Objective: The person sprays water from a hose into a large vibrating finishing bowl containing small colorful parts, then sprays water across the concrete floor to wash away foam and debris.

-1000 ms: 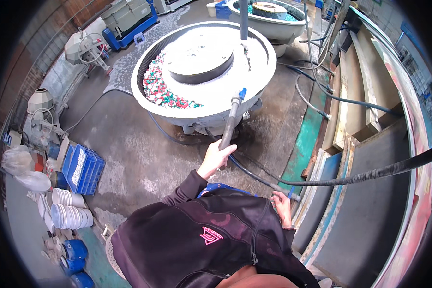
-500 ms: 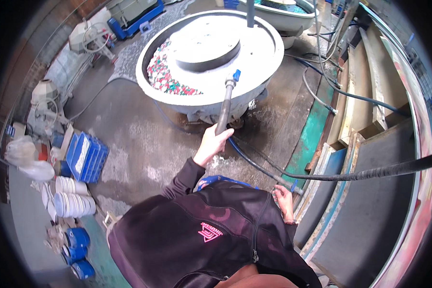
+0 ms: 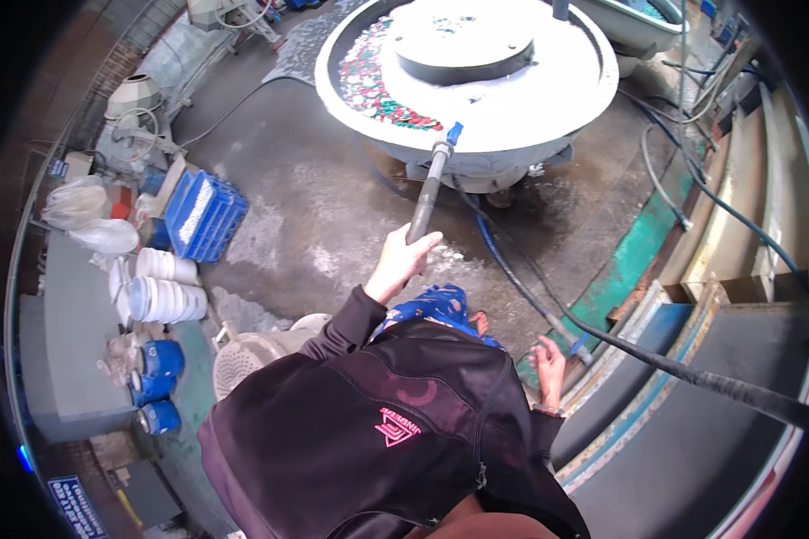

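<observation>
My left hand [image 3: 399, 262] is wrapped round the lower end of a grey pipe wand [image 3: 431, 192] with a blue valve lever [image 3: 454, 134] at its far end. The wand's tip is at the near rim of a large round white tub [image 3: 485, 136]. Small red, green and white pieces [image 3: 400, 112] lie in the tub's left side, round a raised central hub [image 3: 463, 63]. My right hand [image 3: 549, 366] hangs low on the right, its fingers loosely bent and apart, with nothing visible in them. Close beside it is a hose end with a blue valve [image 3: 579, 345].
A thick black hose [image 3: 692, 373] crosses on the right, near long metal troughs [image 3: 719, 413]. To the left stand a blue crate [image 3: 208, 216], white buckets [image 3: 166, 299] and blue drums [image 3: 162, 359]. A perforated round housing [image 3: 241, 359] is by my left side. The concrete floor looks wet.
My view has shifted, so the tub appears higher and further right. My left hand keeps its hold on the wand. The red and green pieces now look wetter and more spread out.
</observation>
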`<state>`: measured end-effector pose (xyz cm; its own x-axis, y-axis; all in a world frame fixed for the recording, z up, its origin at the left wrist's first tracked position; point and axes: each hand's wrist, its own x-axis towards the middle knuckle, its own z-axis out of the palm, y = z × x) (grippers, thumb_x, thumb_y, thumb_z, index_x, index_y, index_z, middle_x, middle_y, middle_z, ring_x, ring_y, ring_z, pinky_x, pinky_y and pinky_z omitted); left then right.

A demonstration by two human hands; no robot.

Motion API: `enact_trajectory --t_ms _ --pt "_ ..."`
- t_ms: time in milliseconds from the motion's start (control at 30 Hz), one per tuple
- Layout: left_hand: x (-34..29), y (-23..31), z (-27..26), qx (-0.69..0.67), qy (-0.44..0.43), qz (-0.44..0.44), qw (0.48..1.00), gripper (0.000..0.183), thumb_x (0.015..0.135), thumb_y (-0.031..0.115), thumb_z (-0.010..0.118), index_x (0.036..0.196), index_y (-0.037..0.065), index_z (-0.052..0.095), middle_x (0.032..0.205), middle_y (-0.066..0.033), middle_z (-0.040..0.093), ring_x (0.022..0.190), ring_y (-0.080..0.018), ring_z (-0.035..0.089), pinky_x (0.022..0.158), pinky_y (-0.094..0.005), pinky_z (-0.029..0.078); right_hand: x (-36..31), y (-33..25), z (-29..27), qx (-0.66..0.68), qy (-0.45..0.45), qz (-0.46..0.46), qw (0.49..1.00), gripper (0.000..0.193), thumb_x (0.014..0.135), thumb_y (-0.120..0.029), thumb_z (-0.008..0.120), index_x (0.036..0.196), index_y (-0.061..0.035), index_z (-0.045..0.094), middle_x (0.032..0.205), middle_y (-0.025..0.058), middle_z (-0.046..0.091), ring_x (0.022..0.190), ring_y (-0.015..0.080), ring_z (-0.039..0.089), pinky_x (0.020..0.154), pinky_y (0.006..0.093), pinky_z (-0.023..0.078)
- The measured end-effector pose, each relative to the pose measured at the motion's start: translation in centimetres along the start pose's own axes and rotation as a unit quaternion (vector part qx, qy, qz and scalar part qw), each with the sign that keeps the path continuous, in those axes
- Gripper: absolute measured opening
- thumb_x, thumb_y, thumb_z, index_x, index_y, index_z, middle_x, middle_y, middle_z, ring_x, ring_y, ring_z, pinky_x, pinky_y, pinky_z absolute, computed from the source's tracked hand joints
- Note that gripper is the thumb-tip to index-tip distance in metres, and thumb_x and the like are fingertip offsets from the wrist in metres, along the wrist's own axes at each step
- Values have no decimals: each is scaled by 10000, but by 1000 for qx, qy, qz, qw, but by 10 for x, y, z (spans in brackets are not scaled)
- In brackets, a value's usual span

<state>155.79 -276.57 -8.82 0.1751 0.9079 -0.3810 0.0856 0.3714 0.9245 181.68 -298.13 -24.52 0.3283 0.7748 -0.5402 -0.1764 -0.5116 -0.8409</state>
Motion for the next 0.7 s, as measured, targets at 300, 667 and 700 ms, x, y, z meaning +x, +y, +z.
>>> enact_trajectory --t_ms 300,667,700 --pt "-30 13 1 53 -19 -23 998 261 772 272 646 767 61 493 563 30 442 455 -54 422 417 -218 348 50 -138 88 1 108 -306 946 347 921 -138 380 1256 -49 383 943 77 564 821 134 536 757 260 430" --pt "-41 21 -106 42 -5 -31 999 264 764 277 656 767 53 515 567 30 450 468 -52 420 426 -214 330 129 -289 265 -350 -134 -580 723 496 836 -140 519 1289 -61 334 1301 131 373 1246 307 282 1014 395 239" --pt "-42 21 -123 39 -13 -32 999 268 761 274 659 767 45 519 562 27 451 471 -54 425 429 -217 336 134 -291 282 -357 -159 -579 716 472 834 -138 521 1273 -64 363 1287 133 391 1239 308 296 1012 393 244"
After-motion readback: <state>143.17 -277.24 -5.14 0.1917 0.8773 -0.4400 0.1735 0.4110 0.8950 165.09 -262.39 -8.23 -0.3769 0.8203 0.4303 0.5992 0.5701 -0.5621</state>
